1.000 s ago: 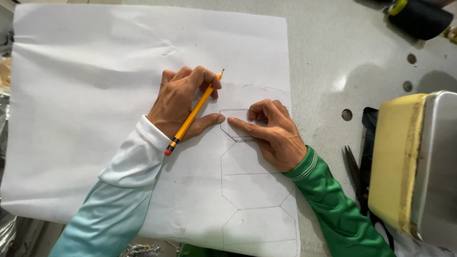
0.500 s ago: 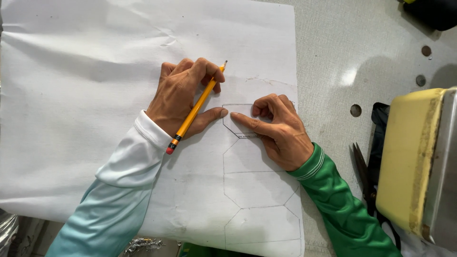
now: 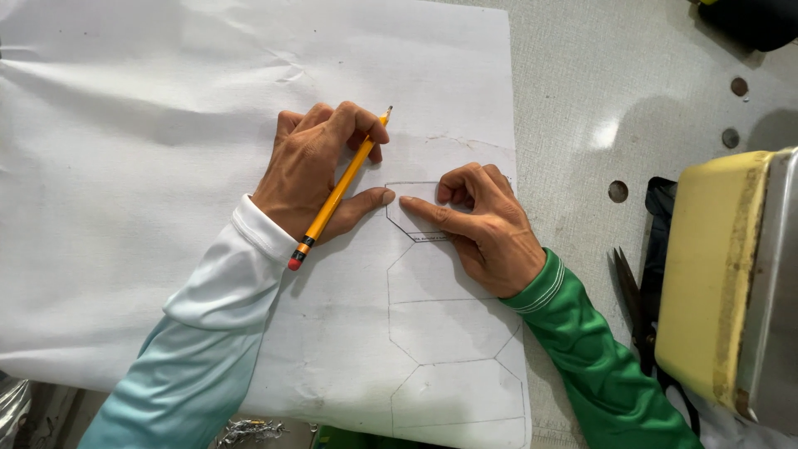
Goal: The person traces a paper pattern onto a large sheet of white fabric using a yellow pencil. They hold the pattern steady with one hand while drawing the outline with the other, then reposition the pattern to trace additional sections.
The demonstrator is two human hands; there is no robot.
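A large white sheet point(image 3: 166, 125) lies on the table. My left hand point(image 3: 312, 170) holds a yellow pencil point(image 3: 337, 195) with a red eraser end, tip pointing up and away from me; its thumb rests on the sheet next to a small hexagon template point(image 3: 411, 208). My right hand point(image 3: 490, 229) presses the template flat, forefinger stretched across it towards the left thumb. Several pencilled hexagon outlines point(image 3: 449, 333) run down the sheet below the template.
A yellow-sided metal machine point(image 3: 715, 274) stands at the right edge. Dark scissors point(image 3: 636, 308) lie beside it. The grey tabletop point(image 3: 582, 83) has round holes point(image 3: 618, 191). A dark object point(image 3: 748, 17) sits at the top right corner.
Both hands stay where they were on the sheet and template. Only the view has shifted slightly.
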